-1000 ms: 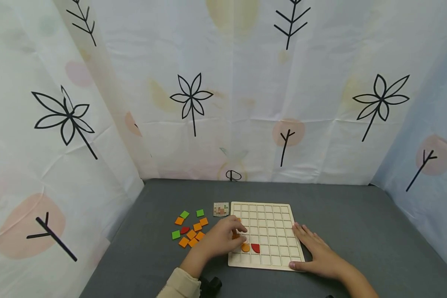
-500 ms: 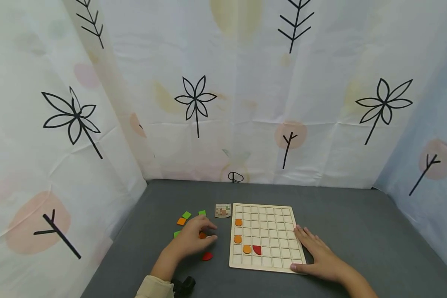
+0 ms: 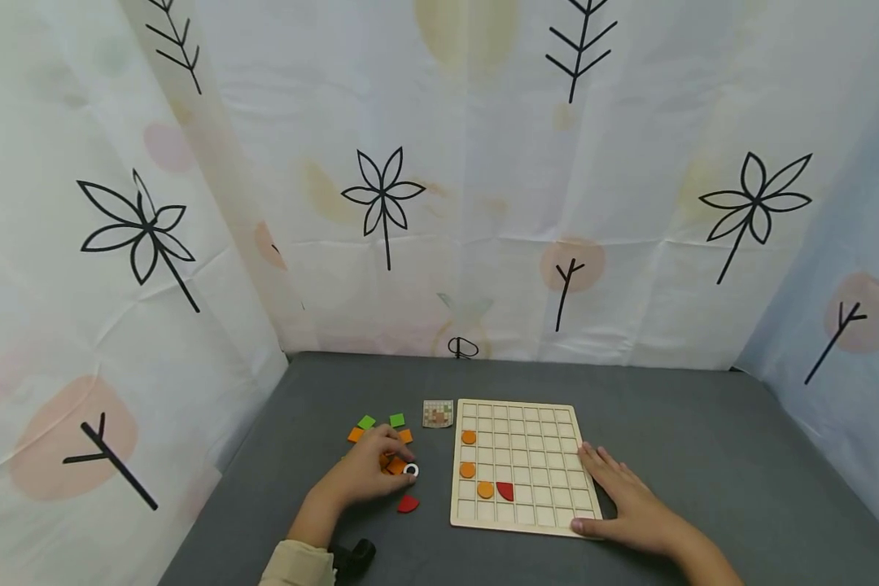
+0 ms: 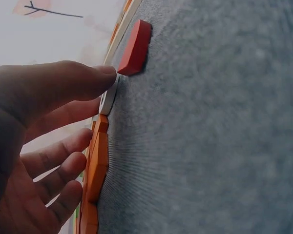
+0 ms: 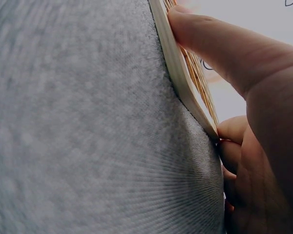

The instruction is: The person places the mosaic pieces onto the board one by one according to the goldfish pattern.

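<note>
In the head view, my left hand (image 3: 369, 468) reaches over a loose group of pieces left of the board. Its thumb and index finger pinch a small white ring (image 3: 410, 470), which lies at the dark surface. Orange square pieces (image 4: 97, 165) lie right beside the ring, partly covered by the hand. A red quarter-round piece (image 3: 408, 504) sits just in front of the thumb. My right hand (image 3: 633, 505) rests at the right edge of the wooden grid board (image 3: 535, 464), thumb on top of its near corner and fingers straight along the side.
On the board sit several pieces: orange discs (image 3: 486, 490) at the left and a red quarter-round (image 3: 505, 491). A small patterned card (image 3: 438, 413) lies by its upper left corner. Green squares (image 3: 397, 420) lie behind the left hand. A printed curtain (image 3: 498, 203) stands behind the table.
My left hand went left from the board to the loose pieces, then closed thumb and index finger on the white ring. Orange discs on the board came into view. The right hand stayed put.
</note>
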`<state>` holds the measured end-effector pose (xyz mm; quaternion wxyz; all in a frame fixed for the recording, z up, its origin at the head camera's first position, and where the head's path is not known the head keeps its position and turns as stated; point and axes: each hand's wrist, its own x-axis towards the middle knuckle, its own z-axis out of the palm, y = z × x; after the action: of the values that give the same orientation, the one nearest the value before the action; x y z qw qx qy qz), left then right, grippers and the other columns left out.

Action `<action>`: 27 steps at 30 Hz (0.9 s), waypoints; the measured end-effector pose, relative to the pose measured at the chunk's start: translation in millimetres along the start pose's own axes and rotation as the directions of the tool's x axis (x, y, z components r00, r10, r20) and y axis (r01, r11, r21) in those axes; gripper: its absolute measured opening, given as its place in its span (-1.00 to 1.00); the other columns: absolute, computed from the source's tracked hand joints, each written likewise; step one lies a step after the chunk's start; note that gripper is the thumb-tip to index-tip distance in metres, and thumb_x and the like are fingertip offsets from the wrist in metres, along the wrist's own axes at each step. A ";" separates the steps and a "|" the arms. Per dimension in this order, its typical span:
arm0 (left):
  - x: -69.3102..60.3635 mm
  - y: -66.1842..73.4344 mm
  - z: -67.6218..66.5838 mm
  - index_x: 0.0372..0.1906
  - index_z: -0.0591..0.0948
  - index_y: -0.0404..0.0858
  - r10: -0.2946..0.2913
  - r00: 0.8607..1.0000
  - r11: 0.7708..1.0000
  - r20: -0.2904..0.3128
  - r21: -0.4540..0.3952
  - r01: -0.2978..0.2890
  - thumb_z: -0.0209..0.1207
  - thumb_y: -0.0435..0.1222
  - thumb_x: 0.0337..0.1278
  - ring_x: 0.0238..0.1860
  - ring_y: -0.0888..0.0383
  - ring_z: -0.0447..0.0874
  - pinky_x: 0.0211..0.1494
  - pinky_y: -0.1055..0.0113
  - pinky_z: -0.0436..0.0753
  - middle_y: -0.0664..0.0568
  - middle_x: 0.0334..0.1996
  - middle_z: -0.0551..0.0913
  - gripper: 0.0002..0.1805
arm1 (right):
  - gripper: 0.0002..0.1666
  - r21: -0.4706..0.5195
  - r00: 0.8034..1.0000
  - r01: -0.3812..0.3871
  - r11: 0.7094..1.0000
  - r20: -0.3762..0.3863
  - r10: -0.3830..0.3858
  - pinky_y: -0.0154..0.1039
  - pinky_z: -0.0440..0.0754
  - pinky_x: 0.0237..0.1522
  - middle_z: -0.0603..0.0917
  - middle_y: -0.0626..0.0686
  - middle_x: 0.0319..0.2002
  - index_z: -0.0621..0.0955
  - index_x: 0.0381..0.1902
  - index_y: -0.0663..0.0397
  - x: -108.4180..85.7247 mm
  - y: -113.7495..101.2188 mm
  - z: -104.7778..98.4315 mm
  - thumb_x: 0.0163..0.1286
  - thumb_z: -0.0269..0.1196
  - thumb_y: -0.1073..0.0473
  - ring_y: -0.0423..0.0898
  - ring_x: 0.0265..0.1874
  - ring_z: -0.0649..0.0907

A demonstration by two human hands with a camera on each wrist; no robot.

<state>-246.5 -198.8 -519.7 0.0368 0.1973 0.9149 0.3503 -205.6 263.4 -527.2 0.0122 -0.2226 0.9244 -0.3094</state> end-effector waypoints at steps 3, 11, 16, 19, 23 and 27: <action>-0.5 0.0 -0.5 -0.14 0.83 0.02 -0.001 1.000 1.000 0.000 -0.011 0.001 0.54 -0.08 0.16 -0.01 0.14 0.46 0.01 0.23 0.56 0.18 -0.03 0.54 -0.80 | 0.28 -0.007 1.000 0.013 1.000 -0.010 -0.013 -0.81 -0.46 0.29 0.26 0.28 0.65 0.27 0.66 0.20 0.1 -1.0 -0.5 0.22 0.49 -0.36 -0.89 0.34 -0.32; -1.7 -0.8 -0.1 -0.15 0.84 0.00 0.001 1.000 1.000 -0.004 -0.022 -0.002 0.55 -0.11 0.14 0.01 0.13 0.45 0.03 0.23 0.56 0.18 -0.02 0.53 -0.81 | 0.28 -0.008 1.000 0.013 1.000 -0.017 -0.013 -0.81 -0.45 0.29 0.28 0.28 0.64 0.28 0.65 0.20 0.1 -1.6 -0.5 0.21 0.50 -0.36 -0.89 0.34 -0.30; -2.0 -1.2 1.1 -0.16 0.84 0.02 -0.001 1.000 1.000 -0.007 -0.010 0.001 0.54 -0.10 0.16 -0.01 0.15 0.45 0.02 0.23 0.56 0.18 -0.03 0.53 -0.83 | 0.28 -0.019 1.000 0.021 1.000 -0.022 -0.021 -0.81 -0.45 0.30 0.29 0.30 0.63 0.29 0.64 0.23 -0.1 -1.3 0.4 0.21 0.51 -0.36 -0.89 0.34 -0.31; -1.6 -0.1 1.6 -0.16 0.84 0.03 -0.005 1.000 1.000 -0.010 0.004 0.005 0.54 -0.09 0.17 -0.02 0.15 0.44 0.00 0.23 0.55 0.19 -0.04 0.53 -0.83 | 0.28 -0.022 1.000 0.022 1.000 -0.022 -0.022 -0.81 -0.45 0.30 0.29 0.30 0.63 0.29 0.64 0.22 -0.3 -0.9 0.7 0.21 0.51 -0.36 -0.89 0.34 -0.32; -0.6 3.0 1.2 -0.16 0.84 0.02 -0.007 1.000 1.000 -0.014 0.014 0.008 0.53 -0.09 0.18 -0.03 0.15 0.45 0.01 0.22 0.55 0.20 -0.06 0.54 -0.83 | 0.28 -0.021 1.000 0.018 1.000 -0.021 -0.018 -0.81 -0.45 0.30 0.28 0.29 0.64 0.28 0.65 0.21 -0.6 -0.9 0.3 0.21 0.51 -0.36 -0.89 0.34 -0.32; 0.4 6.8 -0.2 -0.16 0.83 0.00 -0.002 1.000 1.000 -0.019 0.013 0.002 0.52 -0.10 0.20 -0.05 0.14 0.48 0.02 0.21 0.56 0.19 -0.08 0.56 -0.83 | 0.27 -0.016 1.000 0.012 1.000 -0.018 -0.013 -0.80 -0.45 0.31 0.28 0.28 0.64 0.28 0.65 0.20 -0.5 -1.3 0.0 0.22 0.50 -0.36 -0.77 0.45 -0.26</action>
<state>-244.6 -194.2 -515.0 0.0271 0.1932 0.9177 0.3461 -204.6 262.7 -526.5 0.0001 -0.2256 0.9255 -0.3044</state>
